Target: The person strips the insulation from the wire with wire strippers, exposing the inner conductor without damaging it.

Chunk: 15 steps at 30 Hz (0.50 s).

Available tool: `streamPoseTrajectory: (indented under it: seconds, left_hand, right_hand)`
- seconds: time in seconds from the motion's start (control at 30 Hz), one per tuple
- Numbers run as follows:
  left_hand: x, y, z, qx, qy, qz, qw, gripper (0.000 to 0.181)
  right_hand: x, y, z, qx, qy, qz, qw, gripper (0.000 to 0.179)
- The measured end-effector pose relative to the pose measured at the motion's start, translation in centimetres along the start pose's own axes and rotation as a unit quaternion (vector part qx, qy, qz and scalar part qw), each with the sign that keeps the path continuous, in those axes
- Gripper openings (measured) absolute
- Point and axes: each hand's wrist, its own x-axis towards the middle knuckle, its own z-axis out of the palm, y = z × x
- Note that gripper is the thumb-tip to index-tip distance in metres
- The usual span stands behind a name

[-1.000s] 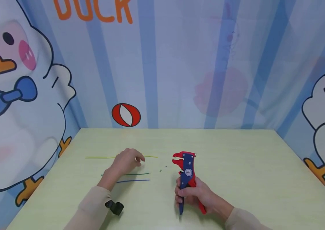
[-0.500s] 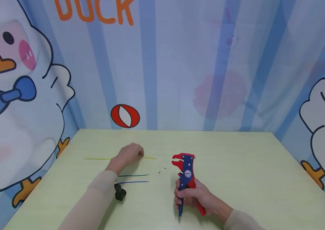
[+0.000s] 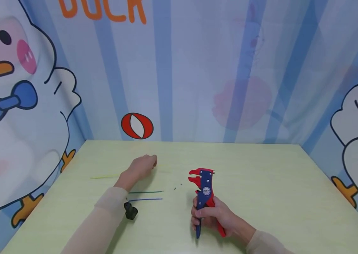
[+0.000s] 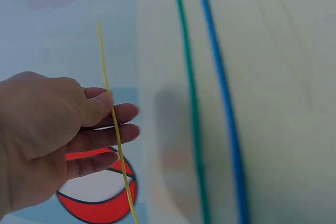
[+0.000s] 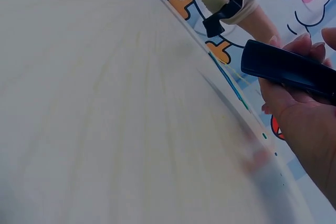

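Observation:
Thumb and fingers of my left hand [image 3: 140, 168] pinch a thin yellow wire [image 4: 117, 129], its two ends sticking out either side of the hand. My right hand [image 3: 212, 213] grips a red and blue wire stripper [image 3: 205, 190] by its handles, with the red nose up and pointing left. In the right wrist view the dark handle [image 5: 289, 66] lies across the palm. On the table below my left hand lie a green wire [image 3: 147, 192] and a blue wire [image 3: 145, 199], side by side; the green one shows a bare tip in the left wrist view.
Tiny cut scraps [image 3: 175, 188] lie on the pale table [image 3: 261, 190] between the wires and the stripper. A black camera mount [image 3: 130, 211] sits at my left wrist. A printed cloth backdrop [image 3: 191, 70] stands behind the table and along both sides.
My left hand has moved slightly up and away, its fingers closing on the yellow wire, which has shifted with it. The right hand holds the wire stripper in the same place.

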Motion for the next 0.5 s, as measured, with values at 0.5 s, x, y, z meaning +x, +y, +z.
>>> streamPoseTrajectory:
  seconds: [0.5]
  left_hand:
    - [-6.1, 5.7, -3.2, -0.084, 0.142, 0.081, 0.983, 0.02]
  right_hand:
    - [0.1, 0.1, 0.1, 0.007, -0.003, -0.006, 1.0, 0.016]
